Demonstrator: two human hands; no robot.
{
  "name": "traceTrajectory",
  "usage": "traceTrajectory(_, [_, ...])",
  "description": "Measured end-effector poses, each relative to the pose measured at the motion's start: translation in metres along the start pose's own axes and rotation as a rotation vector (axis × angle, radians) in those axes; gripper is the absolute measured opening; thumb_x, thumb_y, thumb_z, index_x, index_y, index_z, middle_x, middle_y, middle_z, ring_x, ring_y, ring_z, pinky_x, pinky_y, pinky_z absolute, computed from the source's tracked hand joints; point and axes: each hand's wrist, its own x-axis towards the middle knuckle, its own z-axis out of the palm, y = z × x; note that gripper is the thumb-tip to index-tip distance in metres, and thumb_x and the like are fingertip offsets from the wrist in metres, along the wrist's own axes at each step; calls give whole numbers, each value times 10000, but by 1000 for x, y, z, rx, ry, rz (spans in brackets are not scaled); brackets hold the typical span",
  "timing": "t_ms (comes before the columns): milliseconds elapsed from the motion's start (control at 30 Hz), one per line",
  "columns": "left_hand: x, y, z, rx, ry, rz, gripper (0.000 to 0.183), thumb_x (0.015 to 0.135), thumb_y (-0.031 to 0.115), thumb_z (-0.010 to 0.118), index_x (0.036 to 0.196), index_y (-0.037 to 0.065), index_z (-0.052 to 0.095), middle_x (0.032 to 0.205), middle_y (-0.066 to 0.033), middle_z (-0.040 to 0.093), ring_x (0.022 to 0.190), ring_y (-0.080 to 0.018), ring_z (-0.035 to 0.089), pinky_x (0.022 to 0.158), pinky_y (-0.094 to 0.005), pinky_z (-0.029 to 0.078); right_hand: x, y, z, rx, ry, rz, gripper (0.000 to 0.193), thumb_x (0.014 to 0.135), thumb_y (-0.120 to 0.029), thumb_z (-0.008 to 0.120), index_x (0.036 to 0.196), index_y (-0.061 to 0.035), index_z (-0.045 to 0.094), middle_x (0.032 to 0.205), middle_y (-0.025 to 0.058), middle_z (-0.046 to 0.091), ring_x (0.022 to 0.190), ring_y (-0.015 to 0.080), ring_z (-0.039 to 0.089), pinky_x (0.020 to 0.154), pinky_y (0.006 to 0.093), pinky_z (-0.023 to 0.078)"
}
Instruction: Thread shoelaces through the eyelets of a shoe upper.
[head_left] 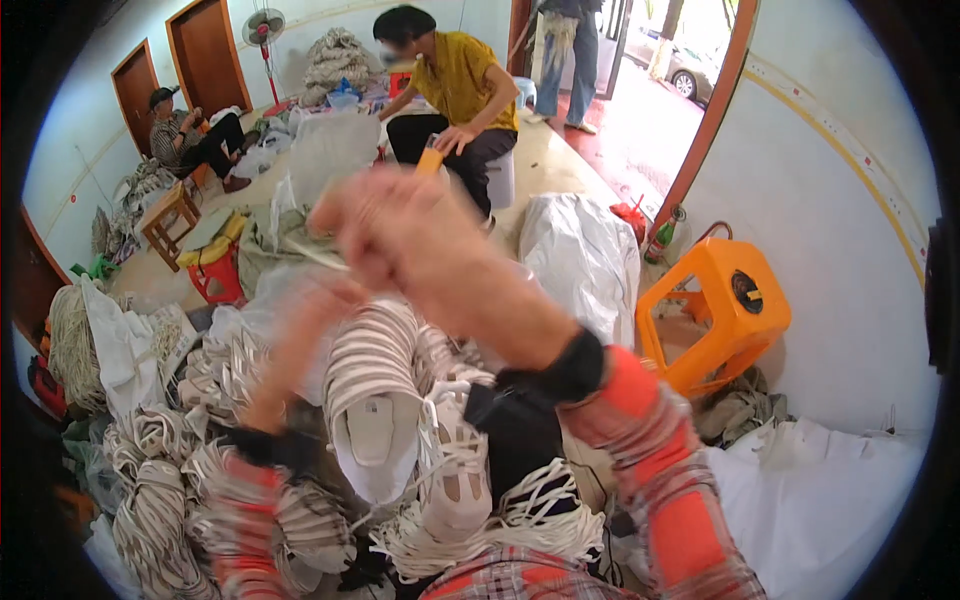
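My right hand [405, 230] is raised in front of me, smeared by motion, its fingers bunched near the top. My left hand [318, 303] is lower and to the left, also blurred. What either hand holds, if anything, does not show. Below them stands a nested stack of white and beige shoe uppers [372, 360]. Closer to my lap sits a white shoe upper [455, 455] with laces threaded across its front. Loose white shoelaces [555, 510] lie over my lap beside a black cloth [520, 425].
Bundles of shoe uppers [160, 510] pile up at my left. An orange plastic stool [715, 315] stands at right, behind a white sheet [815, 500]. A silvery sack [580, 260] lies ahead. One person in yellow [460, 95] sits beyond; another [185, 140] sits far left.
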Motion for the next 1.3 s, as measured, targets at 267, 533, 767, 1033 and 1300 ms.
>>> traceTrajectory(267, [-82, -124, 185, 379, 144, -183, 235, 787, 255, 587, 843, 27, 590, 797, -165, 544, 801, -324, 519, 684, -388, 413, -69, -199, -89, -504, 599, -700, 295, 832, -115, 545, 1077, 50, 540, 573, -57, 312, 482, 19, 257, 436, 157, 215])
traceTrajectory(533, [-83, -140, 156, -44, 23, -382, 226, 831, 193, 540, 932, -6, 576, 821, -89, 546, 762, -189, 516, 707, -303, 416, -162, -109, -210, -1705, 699, -358, 207, 856, -73, 422, 993, -46, 576, 664, -17, 467, 560, 102, 414, 482, 257, 362])
traceTrajectory(767, [-72, -137, 152, -369, -181, -508, 279, 836, 179, 559, 1055, 7, 569, 897, 18, 543, 799, -61, 473, 716, -216, 405, -182, 201, -92, -1366, 9, 70, 238, 648, -31, 549, 885, -38, 529, 887, 108, 513, 830, 279, 499, 699, 363, 399])
traceTrajectory(1033, [-80, -132, 153, -618, -178, -573, 326, 875, 158, 504, 1173, 27, 494, 908, 43, 527, 789, -35, 456, 711, -176, 383, -182, 213, -70, -1717, -4, -33, 214, 585, -48, 574, 783, -31, 495, 795, 114, 453, 781, 254, 441, 664, 336, 335])
traceTrajectory(1300, [-79, -137, 156, -568, -164, -539, 289, 875, 161, 509, 1129, 25, 514, 896, 38, 537, 760, -29, 456, 682, -185, 392, -173, 225, -74, -1568, -38, 57, 170, 623, -28, 532, 788, -11, 494, 782, 139, 463, 777, 303, 446, 682, 387, 365])
